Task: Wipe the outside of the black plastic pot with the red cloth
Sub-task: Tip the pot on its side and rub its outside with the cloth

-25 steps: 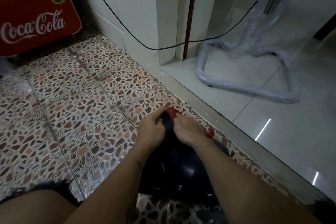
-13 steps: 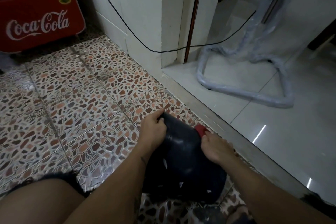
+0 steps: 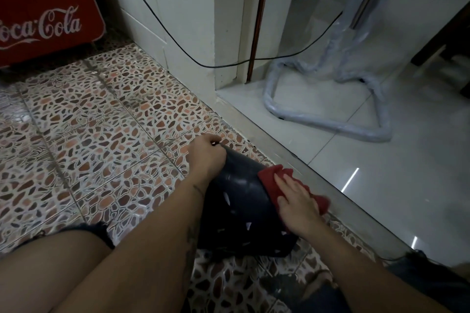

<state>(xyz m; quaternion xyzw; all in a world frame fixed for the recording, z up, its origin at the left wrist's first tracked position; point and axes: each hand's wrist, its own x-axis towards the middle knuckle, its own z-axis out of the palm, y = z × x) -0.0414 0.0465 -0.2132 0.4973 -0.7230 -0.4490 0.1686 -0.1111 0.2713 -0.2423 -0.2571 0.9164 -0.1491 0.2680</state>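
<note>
The black plastic pot (image 3: 241, 211) lies tipped on its side on the patterned floor tiles between my knees, its slotted wall facing up. My left hand (image 3: 207, 154) grips the pot's far rim. My right hand (image 3: 296, 202) lies flat, fingers spread, on the red cloth (image 3: 273, 179), which it presses against the pot's right side. Part of the cloth sticks out beyond my fingers on both sides.
A grey door threshold (image 3: 292, 157) runs diagonally just right of the pot, with glossy white floor beyond. A plastic-wrapped metal stand (image 3: 330, 124) sits there. A black cable (image 3: 178, 43) hangs along the white wall. A red Coca-Cola cooler (image 3: 45, 20) stands far left.
My right hand has slid with the red cloth from the pot's far rim down along its right side. The left hand has kept its grip on the rim.
</note>
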